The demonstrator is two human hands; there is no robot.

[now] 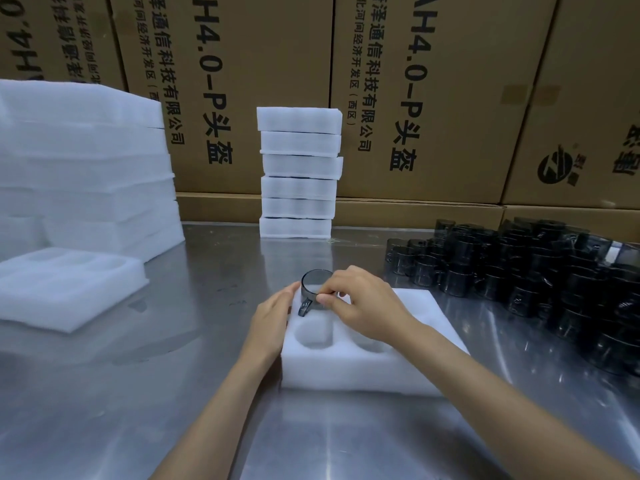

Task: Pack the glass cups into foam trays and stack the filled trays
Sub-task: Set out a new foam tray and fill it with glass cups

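Packing is under way: the right hand (360, 303) pinches the rim of a dark glass cup (313, 292), seating it in the far-left pocket of the foam tray (363, 372). The left hand (273, 317), fingers straight, steadies the tray's left edge. Next, I judge, release the grip and fetch another from the cup pile (540, 271) to the grip's right.

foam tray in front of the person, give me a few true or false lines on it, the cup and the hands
1. The right hand pinches a dark glass cup at the foam tray. True.
2. Every pocket in that tray holds a cup. False: the near pockets are empty.
3. The left hand rests flat against the tray's left side. True.
4. The loose cups lie left of the tray. False: they lie to its right.
5. The stack of trays stands behind it. True.
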